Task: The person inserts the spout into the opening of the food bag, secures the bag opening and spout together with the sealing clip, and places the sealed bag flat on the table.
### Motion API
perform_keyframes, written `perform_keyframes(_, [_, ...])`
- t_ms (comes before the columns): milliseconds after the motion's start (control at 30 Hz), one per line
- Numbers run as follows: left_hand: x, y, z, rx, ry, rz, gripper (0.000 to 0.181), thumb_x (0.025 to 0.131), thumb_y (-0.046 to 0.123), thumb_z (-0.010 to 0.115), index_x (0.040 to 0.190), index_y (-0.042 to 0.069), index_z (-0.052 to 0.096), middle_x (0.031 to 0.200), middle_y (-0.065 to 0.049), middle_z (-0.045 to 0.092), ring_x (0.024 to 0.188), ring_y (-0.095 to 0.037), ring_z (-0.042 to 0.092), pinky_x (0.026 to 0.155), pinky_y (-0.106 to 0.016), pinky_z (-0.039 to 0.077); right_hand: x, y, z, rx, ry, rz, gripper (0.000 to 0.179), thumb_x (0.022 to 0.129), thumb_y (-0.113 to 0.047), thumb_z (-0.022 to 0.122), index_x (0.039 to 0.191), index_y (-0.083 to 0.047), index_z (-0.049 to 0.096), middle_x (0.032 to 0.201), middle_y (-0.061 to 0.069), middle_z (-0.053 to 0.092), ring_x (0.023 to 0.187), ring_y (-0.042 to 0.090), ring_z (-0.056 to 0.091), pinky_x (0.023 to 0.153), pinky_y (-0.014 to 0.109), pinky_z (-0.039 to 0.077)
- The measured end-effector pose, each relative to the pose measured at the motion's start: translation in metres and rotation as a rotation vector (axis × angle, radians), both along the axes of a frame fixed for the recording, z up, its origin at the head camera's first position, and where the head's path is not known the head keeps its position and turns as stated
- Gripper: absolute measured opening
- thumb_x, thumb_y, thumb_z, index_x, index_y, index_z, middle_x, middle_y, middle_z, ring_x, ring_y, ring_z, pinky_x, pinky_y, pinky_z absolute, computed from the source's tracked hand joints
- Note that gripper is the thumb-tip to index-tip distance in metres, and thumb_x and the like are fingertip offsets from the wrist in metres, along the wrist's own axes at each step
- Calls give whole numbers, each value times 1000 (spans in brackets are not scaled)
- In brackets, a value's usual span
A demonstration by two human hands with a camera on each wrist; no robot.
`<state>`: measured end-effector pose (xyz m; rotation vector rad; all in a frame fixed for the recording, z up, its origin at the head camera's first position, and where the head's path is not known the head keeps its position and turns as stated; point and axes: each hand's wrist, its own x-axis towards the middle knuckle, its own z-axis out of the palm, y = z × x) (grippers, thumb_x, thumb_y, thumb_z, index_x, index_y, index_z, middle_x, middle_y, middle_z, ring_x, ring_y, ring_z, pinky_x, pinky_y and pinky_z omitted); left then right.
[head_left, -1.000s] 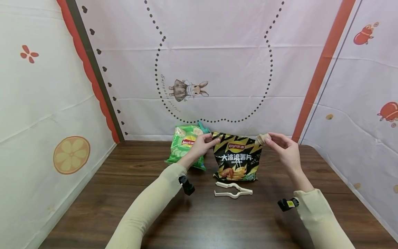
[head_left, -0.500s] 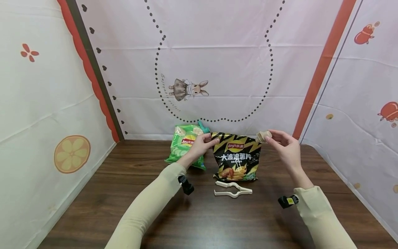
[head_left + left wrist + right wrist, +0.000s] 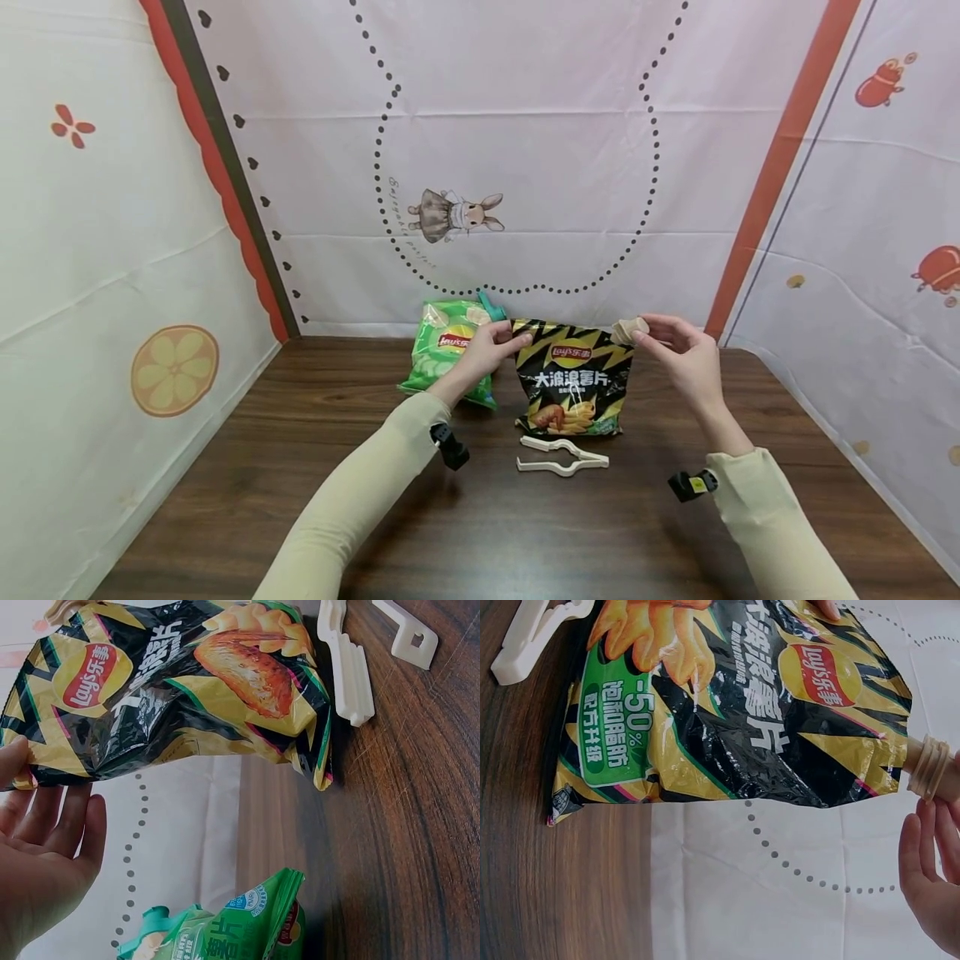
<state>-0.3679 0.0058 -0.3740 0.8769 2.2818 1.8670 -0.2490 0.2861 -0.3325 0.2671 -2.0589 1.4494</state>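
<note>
Left hand (image 3: 487,350) grasps the black bag (image 3: 570,379) at its 11 o'clock corner, thumb on front, fingertips behind. Right hand (image 3: 693,362) pinches a beige piece (image 3: 628,331) by thumb and fingers, at the bag's 1 o'clock corner; whether it touches the bag, can't tell. Left grip probably steadies the bag and keeps its top edge level; bag stands upright mid-bench, near the back, lower edge down, front to the wearer. Beige piece: ridged, layered look, wavy outline; exact kind unclear.

Bag: glossy, crinkly film, black and yellow zigzags, flat along the top, fuller below, wing and fries printed low.

At the bag's 6 o'clock, just in front: cream clip (image 3: 592,459), smooth, plastic-looking, legs spread, joined at its 3 o'clock end, hooked tip at 9. Lies flat, probably left within easy reach.

At 9 o'clock, partly behind left forearm: green bag (image 3: 438,358), shiny, puffy, leaning back; teal clip (image 3: 491,307) by its 1 o'clock corner, likely closing it.

Under all: bench (image 3: 562,533), dark wood grain, some sheen. At 12: pale creased cloth (image 3: 525,150), printed rabbit.
</note>
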Motion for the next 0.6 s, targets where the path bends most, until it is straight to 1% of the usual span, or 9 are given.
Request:
perform_keyframes(100, [1, 0, -1, 5, 8, 7, 39, 89, 37, 65, 71, 11, 41, 65, 5, 48, 63, -12, 47, 62, -27, 37, 0, -1, -2, 14, -5, 13, 37, 86, -16, 71, 119, 0, 63, 97, -17, 68, 89, -2, 64, 79, 12, 48])
perform_keyframes(200, [1, -1, -2, 6, 24, 11, 47, 89, 38, 65, 69, 10, 34, 60, 3, 30, 56, -16, 32, 57, -29, 31, 1, -2, -3, 16, -3, 20, 38, 86, -16, 71, 120, -1, 63, 98, -16, 68, 89, -2, 64, 79, 12, 48])
perform_keyframes(267, [1, -1, -2, 3, 31, 15, 46, 89, 38, 65, 69, 9, 35, 60, 2, 30, 56, -16, 31, 57, -28, 31, 1, -3, -3, 24, 5, 16, 38, 86, -17, 70, 121, -3, 63, 98, -16, 68, 89, -2, 64, 79, 12, 48])
perform_keyframes(333, [1, -2, -2, -6, 38, 17, 44, 89, 39, 65, 71, 7, 40, 62, 2, 35, 58, -15, 35, 59, -28, 32, 0, -2, -3, 27, 12, 17, 38, 86, -17, 70, 121, -4, 63, 98, -15, 68, 89, -2, 64, 78, 12, 48])
perform_keyframes(367, [2, -2, -1, -10, 39, 19, 40, 89, 38, 65, 74, 7, 46, 65, 2, 41, 61, -14, 40, 60, -28, 35, 0, -2, -3, 31, 15, 15, 37, 86, -17, 71, 120, -5, 63, 98, -15, 67, 89, -2, 64, 78, 12, 48])
perform_keyframes(400, [2, -2, -1, -11, 39, 22, 36, 89, 38, 65, 80, 6, 52, 70, 1, 48, 65, -13, 46, 62, -27, 38, 0, -2, -3, 32, 18, 17, 37, 86, -17, 71, 120, -5, 64, 98, -15, 67, 88, -2, 64, 78, 12, 49])
perform_keyframes(467, [2, -2, -1, -12, 33, 31, 34, 89, 37, 66, 99, 5, 62, 85, -4, 60, 76, -12, 56, 68, -28, 43, -1, -1, -3, 30, 15, 24, 35, 86, -17, 71, 119, -5, 65, 97, -16, 67, 88, -1, 64, 78, 12, 49])
perform_keyframes(533, [2, -1, -1, -7, 22, 38, 42, 88, 36, 66, 120, 8, 61, 103, -9, 66, 90, -13, 62, 77, -30, 49, -1, -1, -2, 38, 8, 26, 35, 86, -17, 70, 118, -4, 65, 96, -16, 67, 88, -2, 64, 78, 12, 49])
perform_keyframes(600, [3, -1, -2, -1, 11, 44, 50, 88, 36, 67, 131, 14, 56, 113, -11, 66, 99, -17, 64, 84, -34, 50, 0, -1, -1, 46, 0, 29, 35, 86, -16, 70, 118, -3, 64, 95, -17, 67, 87, -3, 64, 78, 12, 49])
